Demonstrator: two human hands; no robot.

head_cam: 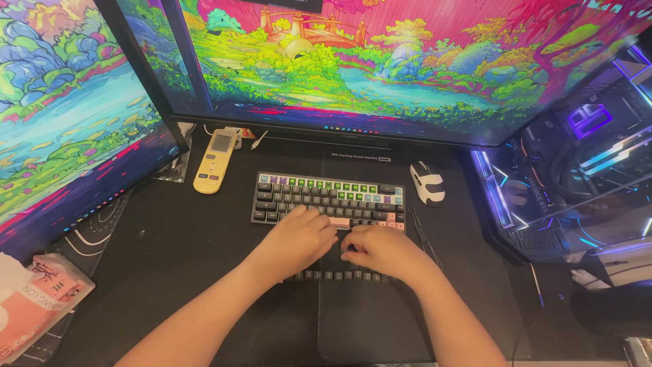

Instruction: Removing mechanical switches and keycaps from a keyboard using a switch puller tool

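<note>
Left hand [299,238] and right hand [380,250], fingers curled, rest empty at frame centre beside a row of loose dark keycaps [339,276], below the dark compact keyboard with green keys [329,198]

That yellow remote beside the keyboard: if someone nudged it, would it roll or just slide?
The remote looks flat and slab-shaped, so it would probably slide, not roll. It lies on a dark desk mat, which likely grips it somewhat. It seems hard plastic, so probably stiff and light.
</note>
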